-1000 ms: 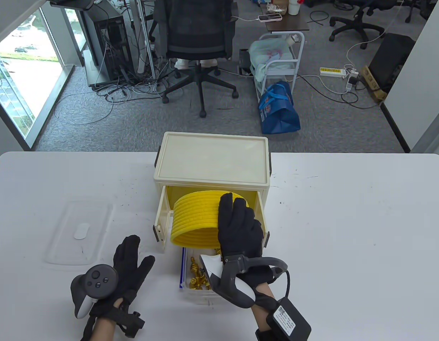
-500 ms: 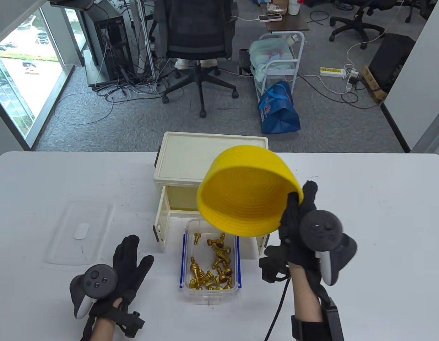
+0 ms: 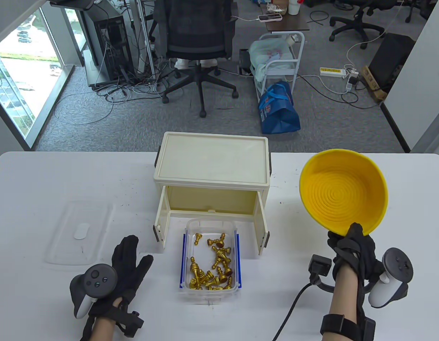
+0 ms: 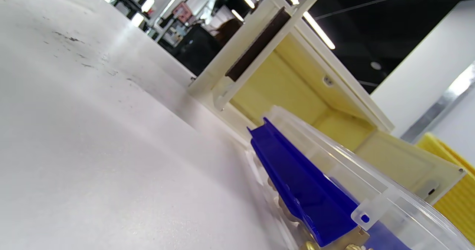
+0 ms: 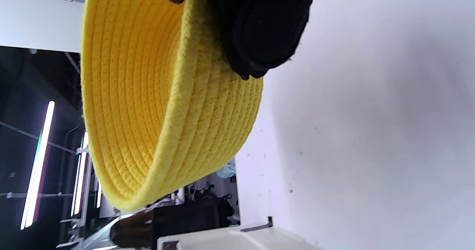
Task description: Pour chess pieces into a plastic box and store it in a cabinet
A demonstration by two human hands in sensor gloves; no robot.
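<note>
On the desk (image 3: 347,312), a clear lid (image 3: 79,232) lies flat at far left. Nearer, the left hand (image 3: 125,264) rests palm down with its fingers (image 3: 129,247) spread and released, holding nothing. Just to its right sits the clear plastic box (image 3: 209,261) with blue clips, the gold chess pieces (image 3: 212,266) heaped inside, directly before the cream cabinet (image 3: 212,167), whose doors stand open. At right, the right hand (image 3: 354,250) grips the rim of a tilted yellow woven basket (image 3: 342,193), raised above the desk.
</note>
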